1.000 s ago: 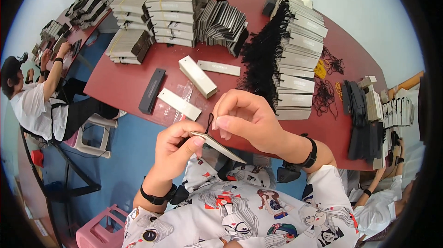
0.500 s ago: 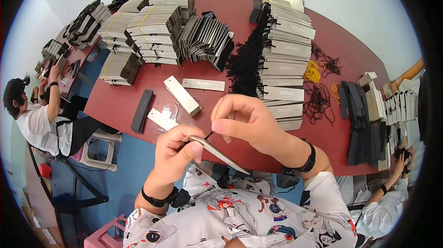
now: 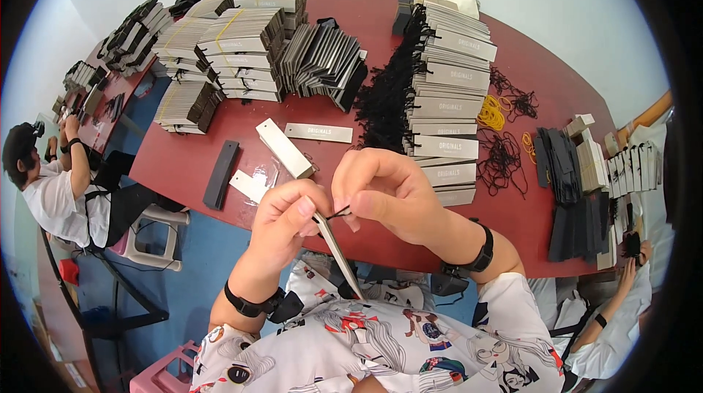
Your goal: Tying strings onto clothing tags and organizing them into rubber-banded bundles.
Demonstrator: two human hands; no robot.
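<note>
Between the thumb and fingers of my left hand (image 3: 285, 221) is a long grey card hang tag (image 3: 337, 257), gripped near its top end and seen almost edge-on. Its lower end points down toward my shirt. A short black cord (image 3: 339, 213) runs from the tag's top to my right hand (image 3: 384, 192), whose thumb and forefinger pinch it. Both hands are over the near edge of the red table. Just beyond them lie a small stack of pale tags (image 3: 284, 149), a single grey tag (image 3: 319, 132), a white tag (image 3: 251, 185) and a black tag stack (image 3: 221, 176).
Banded tag bundles (image 3: 242, 34) are piled at the back left of the red table (image 3: 512, 239). A long row of corded tags (image 3: 450, 107) stands right of centre. Black cords (image 3: 503, 164) and yellow bands (image 3: 492, 113) lie beside it. Co-workers sit at left (image 3: 66, 195) and right (image 3: 615, 320).
The tag has swung so that its lower end points more steeply down and left. My left hand has turned, and the cord now stretches between both hands.
</note>
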